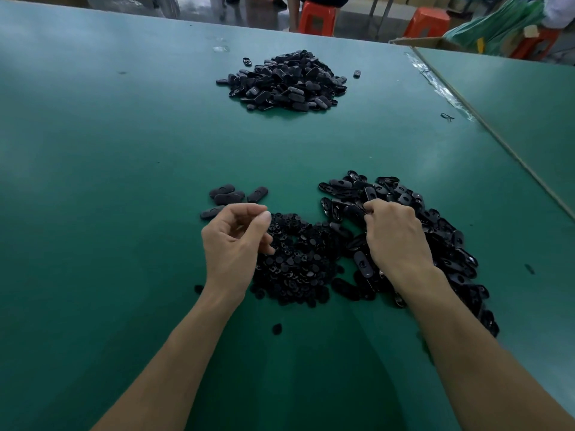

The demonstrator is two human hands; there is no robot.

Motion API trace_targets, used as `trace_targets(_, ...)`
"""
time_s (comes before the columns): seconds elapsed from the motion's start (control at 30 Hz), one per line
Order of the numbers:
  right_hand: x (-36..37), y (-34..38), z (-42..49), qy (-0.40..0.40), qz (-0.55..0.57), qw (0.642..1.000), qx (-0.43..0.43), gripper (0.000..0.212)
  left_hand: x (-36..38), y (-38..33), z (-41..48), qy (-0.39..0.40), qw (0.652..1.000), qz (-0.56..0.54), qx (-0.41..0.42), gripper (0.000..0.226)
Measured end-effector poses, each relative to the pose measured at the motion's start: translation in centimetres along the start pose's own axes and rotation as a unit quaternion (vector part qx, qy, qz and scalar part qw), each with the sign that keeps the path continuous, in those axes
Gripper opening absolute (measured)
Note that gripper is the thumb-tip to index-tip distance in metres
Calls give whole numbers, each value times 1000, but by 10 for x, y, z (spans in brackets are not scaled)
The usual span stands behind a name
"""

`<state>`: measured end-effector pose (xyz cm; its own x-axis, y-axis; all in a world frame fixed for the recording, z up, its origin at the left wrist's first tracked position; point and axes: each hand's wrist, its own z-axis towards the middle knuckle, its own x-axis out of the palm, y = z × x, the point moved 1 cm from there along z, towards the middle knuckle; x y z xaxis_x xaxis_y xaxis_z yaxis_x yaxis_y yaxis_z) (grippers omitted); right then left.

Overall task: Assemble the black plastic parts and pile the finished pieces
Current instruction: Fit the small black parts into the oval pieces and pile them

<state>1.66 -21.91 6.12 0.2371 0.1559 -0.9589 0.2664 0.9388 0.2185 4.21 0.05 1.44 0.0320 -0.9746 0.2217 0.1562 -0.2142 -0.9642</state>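
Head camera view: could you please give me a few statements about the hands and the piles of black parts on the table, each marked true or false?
1. The right hand is on the pile of oval pieces. True; its fingers curl into that pile.
2. The left hand lies flat on the green table with straight fingers. False; its fingers are curled, and it is held at the heap of small round parts.
3. A separate far pile lies beyond both hands. True.
4. The stools behind the table are blue. False; they are orange-red.
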Motion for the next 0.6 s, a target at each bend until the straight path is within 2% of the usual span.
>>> trace_targets(0.23,-8,-5,-2,4,90,995,53,20,0,-10,0,35,997,-74,7,5)
trace_targets(0.43,-6,-6,0,43,223,969,98,16,0,-7,-1,44,998,-51,6,8)
trace_targets(0.5,-6,-4,-2,91,323,934,126,16,0,-6,-2,50,998,-46,-5,5)
trace_targets(0.6,-8,11,-8,181,472,853,129,21,2,-8,-3,76,996,-45,-23,10)
